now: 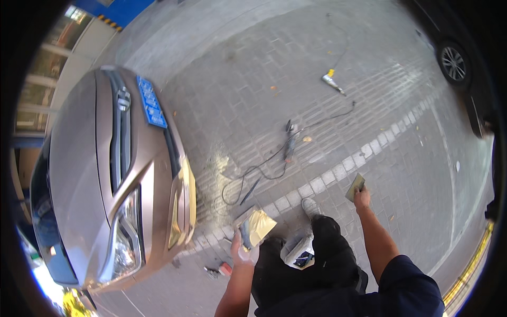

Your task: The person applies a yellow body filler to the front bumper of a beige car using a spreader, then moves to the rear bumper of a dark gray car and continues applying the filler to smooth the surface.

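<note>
My left hand (245,252) is closed around the lower edge of a flat board (260,226), whose top face is pale yellow, with a grey patch near my fingers. It is held in front of my left leg, near the corner of a bronze car bumper (185,198) that has a pale yellow coating along its edge. Out to the right, my right hand (362,198) grips a flat, olive-coloured spreader (354,186), held over the paving and touching nothing else. Some of the fingers of both hands are hidden.
A corded power tool (291,142) lies ahead on the paving, its black cable (264,165) looping towards me. Beyond lies a silver tool with a yellow end (332,82). An open white container (300,252) stands between my legs. A dark car (453,63) is at the far right.
</note>
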Demonstrator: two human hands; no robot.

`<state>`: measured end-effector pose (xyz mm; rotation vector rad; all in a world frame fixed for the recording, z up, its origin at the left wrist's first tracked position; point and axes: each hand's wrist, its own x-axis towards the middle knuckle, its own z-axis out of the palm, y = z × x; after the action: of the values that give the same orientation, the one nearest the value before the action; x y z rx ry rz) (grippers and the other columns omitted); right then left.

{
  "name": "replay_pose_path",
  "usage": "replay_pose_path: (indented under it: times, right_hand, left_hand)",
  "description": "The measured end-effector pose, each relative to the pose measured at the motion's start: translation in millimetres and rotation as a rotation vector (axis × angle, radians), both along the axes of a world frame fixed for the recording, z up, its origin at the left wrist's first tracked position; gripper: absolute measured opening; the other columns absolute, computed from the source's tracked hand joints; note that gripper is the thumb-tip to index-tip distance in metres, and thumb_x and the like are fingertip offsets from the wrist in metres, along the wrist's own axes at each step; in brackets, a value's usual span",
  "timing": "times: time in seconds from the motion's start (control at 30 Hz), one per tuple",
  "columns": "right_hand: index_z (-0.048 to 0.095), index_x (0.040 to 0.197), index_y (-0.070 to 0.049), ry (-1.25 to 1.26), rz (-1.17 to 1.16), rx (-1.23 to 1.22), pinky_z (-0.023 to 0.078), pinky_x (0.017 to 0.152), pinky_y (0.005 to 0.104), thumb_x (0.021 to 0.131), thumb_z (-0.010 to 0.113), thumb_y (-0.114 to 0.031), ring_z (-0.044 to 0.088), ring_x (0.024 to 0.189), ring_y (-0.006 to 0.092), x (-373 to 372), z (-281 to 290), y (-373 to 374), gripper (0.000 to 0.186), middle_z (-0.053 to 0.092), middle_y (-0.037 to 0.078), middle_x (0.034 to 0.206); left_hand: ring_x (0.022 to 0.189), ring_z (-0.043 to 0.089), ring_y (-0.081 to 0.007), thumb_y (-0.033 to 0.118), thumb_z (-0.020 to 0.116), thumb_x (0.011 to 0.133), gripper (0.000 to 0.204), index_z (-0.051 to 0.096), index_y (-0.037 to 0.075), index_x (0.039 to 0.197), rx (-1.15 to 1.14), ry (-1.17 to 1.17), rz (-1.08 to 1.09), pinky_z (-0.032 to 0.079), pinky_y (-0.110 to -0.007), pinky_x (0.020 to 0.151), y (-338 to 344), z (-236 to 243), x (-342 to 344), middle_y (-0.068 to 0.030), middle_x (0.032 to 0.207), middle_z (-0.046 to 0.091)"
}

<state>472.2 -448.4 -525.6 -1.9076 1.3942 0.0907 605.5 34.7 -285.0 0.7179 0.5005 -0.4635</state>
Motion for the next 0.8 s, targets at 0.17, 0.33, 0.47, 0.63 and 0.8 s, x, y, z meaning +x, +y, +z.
replay_pose_path:
  times: [0.17,0.33,0.47,0.63,0.8]
  right_hand:
    - [0.064,0.143,-0.002,0.088,-0.418,-0.069,0.052,0.110,0.0514,0.097,0.067,-0.017,0.067,0.129,0.0458,-174.1,138.0,-38.1,0.049,0.073,0.028,0.132]
    - [0.070,0.135,-0.002,0.082,-0.795,0.043,0.055,0.107,0.0537,0.094,0.063,-0.013,0.069,0.124,0.0480,-359.5,132.6,-47.1,0.042,0.075,0.027,0.128]
    - [0.072,0.130,-0.001,0.151,-1.001,0.171,0.057,0.102,0.0528,0.093,0.060,-0.012,0.071,0.120,0.0481,-440.6,164.3,-80.1,0.040,0.076,0.027,0.124]
    - [0.073,0.125,0.003,0.006,-1.174,0.045,0.058,0.091,0.0522,0.090,0.060,-0.009,0.074,0.109,0.0466,-483.1,186.9,-175.5,0.039,0.077,0.030,0.116]
    - [0.074,0.127,0.002,-0.234,-1.339,0.005,0.057,0.095,0.0509,0.089,0.061,-0.007,0.074,0.113,0.0461,-521.1,202.2,-266.3,0.041,0.077,0.029,0.119]
  left_hand:
    - [0.142,0.060,-0.0367,0.042,0.063,0.108,0.059,0.060,0.000,0.151,0.109,-0.091,-0.185,0.043,-0.055,0.125,-73.5,113.7,27.4,-0.0158,0.154,0.064]
    - [0.135,0.066,-0.0337,0.044,0.064,0.108,0.060,0.060,0.001,0.150,0.095,-0.187,-0.304,0.050,-0.052,0.117,-216.7,187.6,37.3,-0.0142,0.148,0.069]
    - [0.134,0.067,-0.0327,0.043,0.064,0.108,0.060,0.059,0.001,0.151,-0.040,-0.225,-0.400,0.051,-0.050,0.114,-379.1,220.9,12.0,-0.0141,0.148,0.069]
    - [0.131,0.069,-0.0321,0.039,0.061,0.110,0.051,0.063,0.004,0.146,-0.114,-0.075,-0.554,0.053,-0.050,0.111,-555.6,262.6,-35.4,-0.0136,0.144,0.071]
    - [0.129,0.070,-0.0326,0.037,0.060,0.110,0.049,0.065,0.003,0.145,-0.157,-0.090,-0.778,0.054,-0.050,0.111,-714.2,253.8,-71.1,-0.0137,0.145,0.071]
